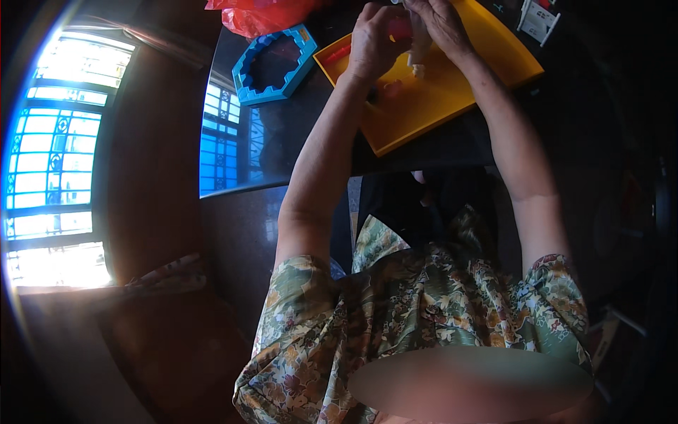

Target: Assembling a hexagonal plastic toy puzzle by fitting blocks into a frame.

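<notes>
Both of my hands are close together over a shallow yellow tray (487, 49) on the dark table. My left hand (374, 42) is closed, its fingers curled round a small pinkish-red piece (400, 28). Close beside it, my right hand (439, 27) has its fingers bent together at the top edge of the picture. A pale, whitish piece (419, 51) hangs between the hands, below the right fingers. What the right fingertips grip is partly hidden. Inside the tray lie a red stick-like piece (337, 55) and a small pinkish piece (393, 88).
A blue hexagonal frame with a notched inner edge (242, 86) lies left of the tray. Behind it sits a crumpled red plastic bag (263, 15). Right of the tray stands a small white, frame-like object (538, 22). The glossy tabletop (275, 141) reflects a barred window (60, 155).
</notes>
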The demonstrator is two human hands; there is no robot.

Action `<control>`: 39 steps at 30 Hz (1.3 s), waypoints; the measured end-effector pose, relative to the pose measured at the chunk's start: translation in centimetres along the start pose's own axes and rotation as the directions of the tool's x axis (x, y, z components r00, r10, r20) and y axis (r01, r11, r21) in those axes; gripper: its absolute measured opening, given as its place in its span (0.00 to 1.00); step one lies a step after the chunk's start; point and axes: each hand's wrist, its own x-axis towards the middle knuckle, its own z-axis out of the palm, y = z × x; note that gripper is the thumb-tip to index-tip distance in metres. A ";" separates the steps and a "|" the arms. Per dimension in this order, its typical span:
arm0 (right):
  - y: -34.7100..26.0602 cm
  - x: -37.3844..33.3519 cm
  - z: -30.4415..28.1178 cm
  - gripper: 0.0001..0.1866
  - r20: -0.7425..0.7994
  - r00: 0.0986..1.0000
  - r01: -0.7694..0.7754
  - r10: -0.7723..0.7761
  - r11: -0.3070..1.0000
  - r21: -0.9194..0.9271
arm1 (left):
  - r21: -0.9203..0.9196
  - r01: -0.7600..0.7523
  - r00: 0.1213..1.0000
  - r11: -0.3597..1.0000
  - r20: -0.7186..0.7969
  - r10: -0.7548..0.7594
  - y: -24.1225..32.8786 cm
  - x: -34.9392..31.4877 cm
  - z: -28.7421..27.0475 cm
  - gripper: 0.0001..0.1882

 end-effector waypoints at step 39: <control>-2.4 -0.2 2.0 0.15 -0.123 0.897 0.382 -0.425 0.884 -0.268 | -0.893 0.433 0.835 0.122 0.346 -0.429 3.4 0.8 0.0 0.20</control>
